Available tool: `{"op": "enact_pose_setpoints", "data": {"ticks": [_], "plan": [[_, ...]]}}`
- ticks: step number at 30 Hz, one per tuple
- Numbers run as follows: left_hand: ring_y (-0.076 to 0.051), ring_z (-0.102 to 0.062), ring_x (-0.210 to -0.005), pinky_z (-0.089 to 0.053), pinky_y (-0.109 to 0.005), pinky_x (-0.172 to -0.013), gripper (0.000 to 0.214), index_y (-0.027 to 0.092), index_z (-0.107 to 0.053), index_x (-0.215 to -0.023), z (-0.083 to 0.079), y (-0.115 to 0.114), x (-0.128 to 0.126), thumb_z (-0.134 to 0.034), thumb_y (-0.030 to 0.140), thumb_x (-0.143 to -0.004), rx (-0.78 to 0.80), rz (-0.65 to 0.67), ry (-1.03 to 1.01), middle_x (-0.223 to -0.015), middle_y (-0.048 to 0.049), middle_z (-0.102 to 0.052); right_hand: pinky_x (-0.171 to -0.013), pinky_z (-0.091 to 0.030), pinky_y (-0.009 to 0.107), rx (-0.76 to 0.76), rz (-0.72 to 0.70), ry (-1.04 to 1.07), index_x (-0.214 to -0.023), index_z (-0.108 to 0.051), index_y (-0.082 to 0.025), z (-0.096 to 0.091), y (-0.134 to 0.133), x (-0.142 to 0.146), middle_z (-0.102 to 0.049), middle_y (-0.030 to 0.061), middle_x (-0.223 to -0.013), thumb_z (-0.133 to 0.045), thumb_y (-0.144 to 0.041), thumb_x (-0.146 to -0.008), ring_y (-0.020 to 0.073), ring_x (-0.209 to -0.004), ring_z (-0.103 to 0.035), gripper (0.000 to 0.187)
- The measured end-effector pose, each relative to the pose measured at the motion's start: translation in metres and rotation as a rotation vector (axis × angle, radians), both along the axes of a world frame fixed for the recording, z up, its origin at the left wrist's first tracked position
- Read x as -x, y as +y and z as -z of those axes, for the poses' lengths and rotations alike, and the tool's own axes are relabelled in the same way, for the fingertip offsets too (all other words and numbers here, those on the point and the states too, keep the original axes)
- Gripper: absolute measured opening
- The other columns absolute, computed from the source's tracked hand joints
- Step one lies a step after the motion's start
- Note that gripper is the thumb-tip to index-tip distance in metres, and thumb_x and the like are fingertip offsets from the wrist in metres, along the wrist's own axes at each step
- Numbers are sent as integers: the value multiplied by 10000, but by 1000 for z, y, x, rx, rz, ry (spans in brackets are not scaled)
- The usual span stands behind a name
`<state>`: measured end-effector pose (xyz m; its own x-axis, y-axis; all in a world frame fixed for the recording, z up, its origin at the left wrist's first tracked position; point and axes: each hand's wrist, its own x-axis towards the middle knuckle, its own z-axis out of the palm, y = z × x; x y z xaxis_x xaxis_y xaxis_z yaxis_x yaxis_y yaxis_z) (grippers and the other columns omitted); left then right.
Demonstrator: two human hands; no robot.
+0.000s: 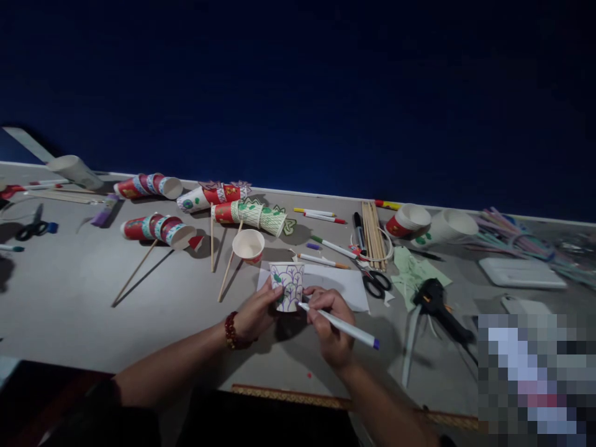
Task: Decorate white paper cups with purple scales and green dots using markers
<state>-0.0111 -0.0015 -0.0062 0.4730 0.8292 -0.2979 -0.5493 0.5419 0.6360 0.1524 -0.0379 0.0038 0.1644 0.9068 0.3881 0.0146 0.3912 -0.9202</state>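
Note:
My left hand (259, 310), with a red bead bracelet at the wrist, grips a white paper cup (289, 288) by its left side. Purple scale-like curves and a green patch cover the cup. In my right hand (331, 323) is a white marker (349, 327) with a purple end; its tip meets the lower right of the cup. Behind the cup lies a sheet of white paper (342, 285). A loose purple cap (313, 246) rests farther back. Just beyond my left hand stands another paper cup (248, 246), its mouth facing up.
Decorated cup figures on sticks (251, 214) lie at the back left. To the right are wooden sticks (372, 236), scissors (376, 283), green paper scraps (414, 273), a black glue gun (442, 307) and stacked cups (444, 226). A blue wall (298, 93) rises behind the table.

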Motion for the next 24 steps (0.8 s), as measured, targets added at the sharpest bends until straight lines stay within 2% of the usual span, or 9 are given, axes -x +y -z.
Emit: {"op": "enact_pose_setpoints", "data": {"ticks": [6, 10, 17, 22, 24], "plan": [[-278, -692, -1055, -539, -354, -834, 733, 248, -555, -1433, -3, 0, -1, -843, 477, -799, -18, -4, -2, -1177, -109, -735, -889, -563, 433, -11, -27, -47, -853, -625, -257, 5, -1, -2, -665, 9, -804, -612, -158, -883, 235, -900, -678, 104], [-251, -695, -979, -536, -332, -781, 735, 256, -563, -1422, -2, 0, -1, -857, 470, -783, -7, -23, -3, -1157, -95, -735, -891, -567, 438, -48, -38, -62, -824, -611, -256, 0, 1, -2, -616, -11, -728, -591, -150, -875, 214, -800, -645, 119], [-249, -690, -1009, -515, -332, -835, 740, 255, -543, -1445, -3, 0, -1, -860, 402, -793, 17, -42, -34, -1143, -89, -747, -879, -574, 468, -79, -34, -88, -749, -587, -260, -7, 3, 0, -561, -26, -644, -580, -149, -834, 202, -684, -590, 140], [-240, -704, -957, -506, -302, -745, 746, 261, -544, -1437, -3, 0, 1, -861, 442, -787, 44, -25, -2, -1115, -84, -755, -872, -570, 474, -117, -53, -66, -710, -569, -257, -8, 3, 0, -540, -38, -616, -585, -153, -820, 180, -602, -532, 152], [-251, -710, -973, -514, -315, -764, 753, 253, -547, -1435, -3, 0, 0, -863, 456, -782, 32, -27, 2, -1124, -92, -754, -872, -570, 476, -103, -44, -26, -727, -578, -257, -9, 3, 1, -541, -41, -620, -597, -163, -824, 177, -596, -531, 137]]}}
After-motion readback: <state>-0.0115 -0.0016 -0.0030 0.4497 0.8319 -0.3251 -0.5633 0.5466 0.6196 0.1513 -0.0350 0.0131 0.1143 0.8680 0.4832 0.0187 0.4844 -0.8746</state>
